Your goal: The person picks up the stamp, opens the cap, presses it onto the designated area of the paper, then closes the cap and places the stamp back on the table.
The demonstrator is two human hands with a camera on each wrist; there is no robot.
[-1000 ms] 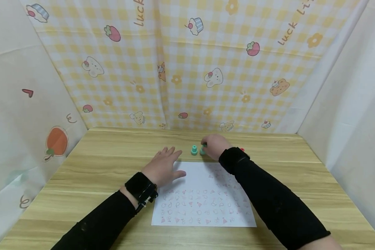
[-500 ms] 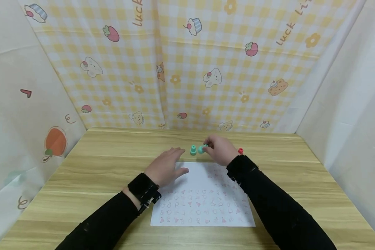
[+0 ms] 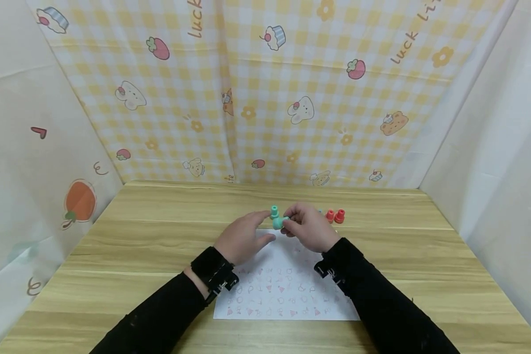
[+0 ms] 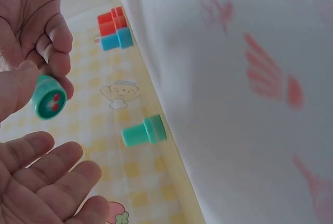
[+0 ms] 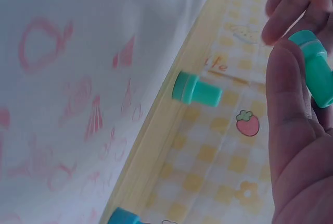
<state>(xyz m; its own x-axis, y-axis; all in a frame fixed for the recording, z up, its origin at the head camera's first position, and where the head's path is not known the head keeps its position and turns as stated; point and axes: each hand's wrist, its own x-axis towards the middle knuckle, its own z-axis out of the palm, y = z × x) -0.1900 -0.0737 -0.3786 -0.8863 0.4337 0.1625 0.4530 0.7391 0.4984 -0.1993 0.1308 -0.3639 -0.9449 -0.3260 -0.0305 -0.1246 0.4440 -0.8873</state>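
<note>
My right hand (image 3: 311,228) pinches a green toy stamp (image 3: 277,223) between thumb and fingers, above the far edge of the paper. In the left wrist view its round end, with red marks inside, faces the camera. My left hand (image 3: 243,241) is held just left of it, fingers extended and thumb apart, with nothing gripped. In the right wrist view, the left fingers (image 5: 296,8) hover beyond the held stamp. A second green stamp (image 4: 145,131) stands upright on the table behind the hands. The white paper (image 3: 283,295) below carries rows of faint red stamped prints.
Two red stamps (image 3: 339,216) stand right of my right hand, with a blue stamp (image 4: 117,39) beside them, mostly hidden in the head view. A yellow checked cloth (image 3: 265,137) hangs behind the wooden table (image 3: 137,246), and white cloth walls flank it.
My right hand has lifted the green stamp from beside the other green one and drawn it nearer, tilting it. My left hand has moved right towards it. The red stamps have come into sight.
</note>
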